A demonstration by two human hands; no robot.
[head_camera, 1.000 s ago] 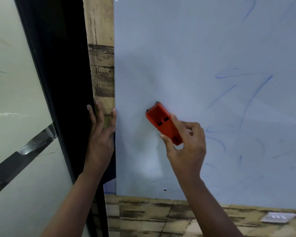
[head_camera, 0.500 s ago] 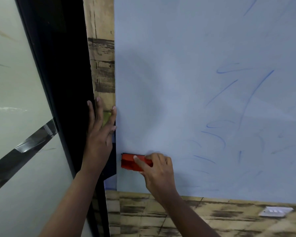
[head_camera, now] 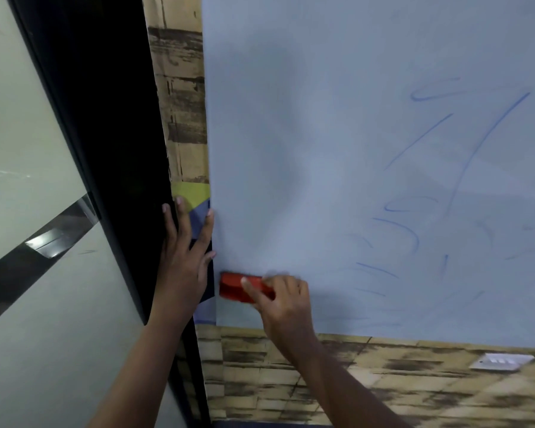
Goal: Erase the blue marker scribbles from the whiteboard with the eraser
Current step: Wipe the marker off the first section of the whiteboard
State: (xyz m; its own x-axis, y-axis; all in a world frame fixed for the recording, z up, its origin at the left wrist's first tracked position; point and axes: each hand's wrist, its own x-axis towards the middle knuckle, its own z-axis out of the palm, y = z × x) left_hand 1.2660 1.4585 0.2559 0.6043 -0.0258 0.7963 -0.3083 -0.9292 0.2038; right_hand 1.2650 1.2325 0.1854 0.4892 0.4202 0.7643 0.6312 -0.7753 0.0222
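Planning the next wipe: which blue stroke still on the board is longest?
The long diagonal stroke at the right of the whiteboard, running from the upper right downward. The other marks are shorter dashes and curls, and it lies far from the eraser.

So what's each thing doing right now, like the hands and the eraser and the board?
Right hand: grips the eraser, pressing it on the board.
Left hand: flat, fingers straight, braced at the board's left edge.
Eraser: lying sideways near the board's bottom left corner.
Whiteboard: left part wiped, right part not.
Blue scribbles: not yet erased, on the right.
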